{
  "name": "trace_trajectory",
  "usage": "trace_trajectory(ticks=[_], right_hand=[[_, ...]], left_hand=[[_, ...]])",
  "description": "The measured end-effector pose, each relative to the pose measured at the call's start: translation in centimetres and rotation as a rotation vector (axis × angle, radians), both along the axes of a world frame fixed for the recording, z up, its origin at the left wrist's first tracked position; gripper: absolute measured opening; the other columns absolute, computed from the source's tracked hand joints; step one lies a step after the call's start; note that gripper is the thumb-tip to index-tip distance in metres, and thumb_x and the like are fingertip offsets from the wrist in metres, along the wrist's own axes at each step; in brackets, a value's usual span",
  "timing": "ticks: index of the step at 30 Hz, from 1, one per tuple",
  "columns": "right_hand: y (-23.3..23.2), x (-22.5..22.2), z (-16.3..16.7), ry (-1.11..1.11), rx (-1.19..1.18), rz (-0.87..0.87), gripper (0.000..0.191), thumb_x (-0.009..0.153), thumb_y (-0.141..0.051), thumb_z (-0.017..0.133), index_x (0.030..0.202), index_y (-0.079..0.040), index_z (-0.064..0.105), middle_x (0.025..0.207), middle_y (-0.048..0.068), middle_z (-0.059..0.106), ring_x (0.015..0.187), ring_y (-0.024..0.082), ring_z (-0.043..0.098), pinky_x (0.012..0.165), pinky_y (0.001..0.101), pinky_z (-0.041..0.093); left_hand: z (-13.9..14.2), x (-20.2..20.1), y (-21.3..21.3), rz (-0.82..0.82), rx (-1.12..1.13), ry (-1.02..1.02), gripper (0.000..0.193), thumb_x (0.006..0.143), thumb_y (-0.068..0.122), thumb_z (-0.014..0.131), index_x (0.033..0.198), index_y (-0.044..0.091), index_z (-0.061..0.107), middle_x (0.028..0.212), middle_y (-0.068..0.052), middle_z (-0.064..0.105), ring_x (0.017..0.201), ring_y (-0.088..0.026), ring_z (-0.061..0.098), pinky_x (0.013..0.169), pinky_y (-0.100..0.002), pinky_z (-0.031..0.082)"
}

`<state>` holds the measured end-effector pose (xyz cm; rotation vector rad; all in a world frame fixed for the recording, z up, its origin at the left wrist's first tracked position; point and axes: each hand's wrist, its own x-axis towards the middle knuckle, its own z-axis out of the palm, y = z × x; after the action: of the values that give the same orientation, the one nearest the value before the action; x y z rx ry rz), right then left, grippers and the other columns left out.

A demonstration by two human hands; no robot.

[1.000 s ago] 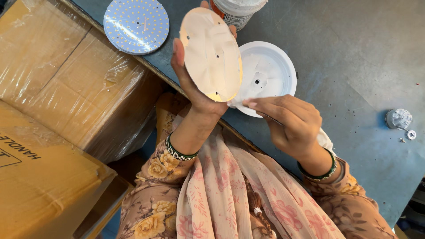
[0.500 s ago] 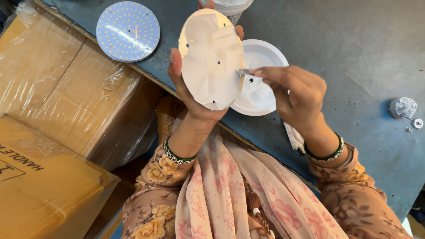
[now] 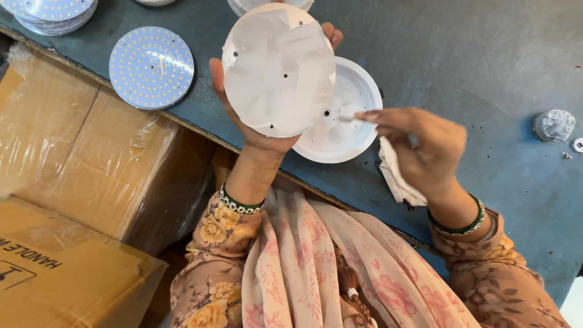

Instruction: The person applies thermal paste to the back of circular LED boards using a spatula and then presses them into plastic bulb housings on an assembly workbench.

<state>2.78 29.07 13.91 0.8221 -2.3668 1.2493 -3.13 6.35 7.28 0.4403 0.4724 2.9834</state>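
Note:
My left hand (image 3: 255, 124) holds up a round white disc (image 3: 278, 70) by its edge, flat face toward me, smeared with white paste. Behind and to the right of it a shallow white round housing (image 3: 345, 115) lies on the blue-grey table (image 3: 461, 67). My right hand (image 3: 419, 146) pinches a thin stick-like tool (image 3: 355, 119) whose tip points at the housing near the disc's lower right edge. Just under my right hand lies a crumpled white cloth (image 3: 396, 176).
A round board dotted with small yellow chips (image 3: 152, 67) lies at the table's left edge, and a stack of similar boards (image 3: 51, 12) sits at the top left. Wrapped cardboard boxes (image 3: 67, 146) stand left of the table. A small grey lump (image 3: 554, 125) rests far right.
The disc's pasted face has turned to the camera. My right hand has drawn back right, off the disc, its tool tip now over the housing. The view has shifted so more boards show.

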Motion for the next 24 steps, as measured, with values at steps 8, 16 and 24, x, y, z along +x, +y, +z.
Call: trace_trajectory(ticks=[8, 16, 24], right_hand=[[5.8, -2.3, -0.7, -0.019, -0.473, -0.047, 0.013, 0.113, -0.002, 0.069, 0.125, 0.004, 0.066, 0.109, 0.022, 0.073, 0.097, 0.028, 0.077, 0.086, 0.0392, 0.066], [10.2, -1.5, -2.4, -0.050, -0.622, -0.158, 0.018, 0.122, -0.007, 0.066, 0.133, 0.007, 0.061, 0.116, 0.016, 0.064, 0.101, 0.029, 0.070, 0.089, 0.0436, 0.063], [10.8, -5.5, -4.4, -0.504, -1.191, 0.022, 0.011, 0.121, -0.006, 0.061, 0.120, 0.005, 0.060, 0.111, 0.018, 0.067, 0.096, 0.028, 0.068, 0.082, 0.0362, 0.056]], left_hand=[[0.4, -0.9, 0.4, 0.022, -0.925, 0.397, 0.090, 0.087, 0.078, 0.062, 0.157, 0.030, 0.031, 0.161, -0.024, 0.027, 0.153, -0.045, 0.025, 0.128, -0.058, 0.019], [-1.0, -0.9, 3.3, 0.369, -2.144, 0.875, 0.093, 0.075, 0.089, 0.062, 0.151, 0.040, 0.040, 0.156, -0.027, 0.024, 0.149, -0.050, 0.015, 0.118, -0.071, 0.009], [-0.4, 1.7, -1.6, 0.481, -2.066, 0.507, 0.085, 0.090, 0.068, 0.064, 0.155, 0.018, 0.043, 0.150, -0.022, 0.039, 0.138, -0.041, 0.044, 0.113, -0.057, 0.036]])
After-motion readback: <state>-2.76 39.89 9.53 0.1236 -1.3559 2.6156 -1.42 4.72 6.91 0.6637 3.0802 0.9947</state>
